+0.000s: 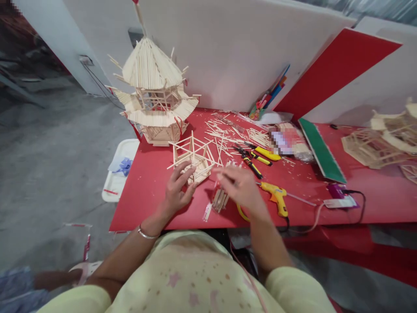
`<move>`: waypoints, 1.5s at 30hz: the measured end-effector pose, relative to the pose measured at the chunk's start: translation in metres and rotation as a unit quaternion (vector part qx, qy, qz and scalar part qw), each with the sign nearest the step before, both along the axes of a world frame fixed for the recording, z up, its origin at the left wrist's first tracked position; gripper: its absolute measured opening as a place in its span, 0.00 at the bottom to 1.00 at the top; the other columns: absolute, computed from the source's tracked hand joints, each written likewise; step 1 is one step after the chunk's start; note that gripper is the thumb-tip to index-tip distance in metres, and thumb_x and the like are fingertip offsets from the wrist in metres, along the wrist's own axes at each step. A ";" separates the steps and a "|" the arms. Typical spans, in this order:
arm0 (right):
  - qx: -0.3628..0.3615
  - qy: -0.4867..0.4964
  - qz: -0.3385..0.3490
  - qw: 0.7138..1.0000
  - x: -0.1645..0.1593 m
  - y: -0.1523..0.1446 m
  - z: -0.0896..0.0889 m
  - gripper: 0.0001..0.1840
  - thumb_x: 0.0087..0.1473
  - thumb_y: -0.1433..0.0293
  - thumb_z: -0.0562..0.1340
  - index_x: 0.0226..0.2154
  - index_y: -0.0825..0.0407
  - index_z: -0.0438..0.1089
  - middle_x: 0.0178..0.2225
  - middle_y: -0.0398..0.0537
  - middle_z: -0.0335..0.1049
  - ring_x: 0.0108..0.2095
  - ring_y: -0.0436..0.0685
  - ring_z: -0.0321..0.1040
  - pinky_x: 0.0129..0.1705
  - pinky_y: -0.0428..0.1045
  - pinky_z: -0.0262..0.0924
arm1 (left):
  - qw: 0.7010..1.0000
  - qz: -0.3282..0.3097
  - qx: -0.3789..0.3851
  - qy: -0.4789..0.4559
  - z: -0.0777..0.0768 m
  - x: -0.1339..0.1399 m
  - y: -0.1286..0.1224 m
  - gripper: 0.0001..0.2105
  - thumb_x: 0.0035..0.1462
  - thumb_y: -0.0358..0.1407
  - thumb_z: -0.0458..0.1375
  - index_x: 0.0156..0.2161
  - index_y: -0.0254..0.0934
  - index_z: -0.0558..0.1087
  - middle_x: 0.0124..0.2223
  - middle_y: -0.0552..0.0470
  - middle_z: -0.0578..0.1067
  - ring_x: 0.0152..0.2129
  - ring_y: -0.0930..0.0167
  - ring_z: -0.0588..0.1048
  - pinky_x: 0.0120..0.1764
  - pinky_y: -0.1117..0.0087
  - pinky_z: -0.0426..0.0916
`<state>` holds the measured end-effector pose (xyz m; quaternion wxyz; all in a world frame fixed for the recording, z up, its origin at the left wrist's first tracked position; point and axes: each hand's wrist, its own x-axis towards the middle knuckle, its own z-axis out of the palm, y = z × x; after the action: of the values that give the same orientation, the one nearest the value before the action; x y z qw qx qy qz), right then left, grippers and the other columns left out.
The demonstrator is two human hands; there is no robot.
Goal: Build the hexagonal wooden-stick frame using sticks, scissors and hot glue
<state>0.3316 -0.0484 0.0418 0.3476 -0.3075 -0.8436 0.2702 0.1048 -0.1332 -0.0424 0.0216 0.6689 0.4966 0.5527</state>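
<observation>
A small, half-open pavilion frame (193, 150) of thin wooden sticks stands on the red table. My left hand (178, 188) is at its near left side, with fingers and thumb curved around the lower edge. To the right of the frame, my right hand (239, 184) is closed in a pinch at the frame's near right corner. A thin wooden stick seems to be between its fingertips, though blur hides most of it. Beneath that hand lies a clear packet of sticks (220, 199), partly covered by it. A taller stick pagoda (153, 65) rises behind the frame.
Loose sticks (219, 130) are scattered behind the frame. Black-and-yellow pliers (249, 163), a yellow cutter (267, 153) and a yellow glue gun (276, 196) with its cord lie to the right. A green board (322, 150) leans further right. A white tray (112, 193) is beyond the left edge.
</observation>
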 end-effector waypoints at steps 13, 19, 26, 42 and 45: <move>-0.091 0.089 0.069 0.989 -0.038 -0.045 -0.032 0.26 0.65 0.77 0.54 0.58 0.43 0.75 0.51 0.46 0.81 0.48 0.55 0.78 0.52 0.51 0.71 | 1.000 -0.009 0.009 -0.004 0.004 0.000 0.001 0.21 0.67 0.35 0.60 0.64 0.42 0.71 0.64 0.37 0.70 0.55 0.59 0.76 0.46 0.61 0.78; -0.129 0.093 0.059 0.986 -0.042 -0.043 -0.036 0.24 0.65 0.75 0.54 0.55 0.43 0.78 0.48 0.44 0.82 0.46 0.55 0.79 0.53 0.52 0.71 | 1.000 -0.011 0.002 -0.005 0.003 -0.001 0.000 0.21 0.67 0.35 0.60 0.63 0.42 0.71 0.64 0.37 0.70 0.54 0.60 0.76 0.45 0.63 0.78; -0.115 0.076 0.048 0.989 -0.042 -0.046 -0.039 0.24 0.66 0.75 0.54 0.57 0.43 0.76 0.51 0.44 0.81 0.48 0.55 0.79 0.54 0.51 0.71 | 1.000 0.002 0.012 0.011 0.005 -0.001 0.001 0.20 0.68 0.37 0.59 0.63 0.42 0.71 0.64 0.36 0.71 0.59 0.58 0.74 0.51 0.60 0.77; -0.100 0.102 0.051 0.988 -0.045 -0.047 -0.047 0.27 0.65 0.76 0.53 0.58 0.40 0.75 0.54 0.43 0.80 0.53 0.54 0.78 0.56 0.52 0.71 | 1.000 0.004 0.001 0.010 0.004 -0.001 0.000 0.21 0.67 0.36 0.60 0.64 0.42 0.70 0.64 0.36 0.70 0.57 0.58 0.75 0.48 0.60 0.78; -0.108 0.100 0.048 0.988 -0.045 -0.048 -0.048 0.26 0.65 0.76 0.53 0.58 0.40 0.75 0.53 0.44 0.80 0.53 0.55 0.78 0.56 0.52 0.72 | 1.000 0.008 0.003 0.015 0.005 -0.001 0.001 0.21 0.68 0.37 0.59 0.64 0.42 0.70 0.63 0.36 0.71 0.58 0.57 0.75 0.47 0.60 0.78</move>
<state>0.2864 -0.0960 -0.0062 0.3816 -0.2739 -0.7844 0.4050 0.1041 -0.1326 -0.0371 0.0077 0.6733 0.5009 0.5438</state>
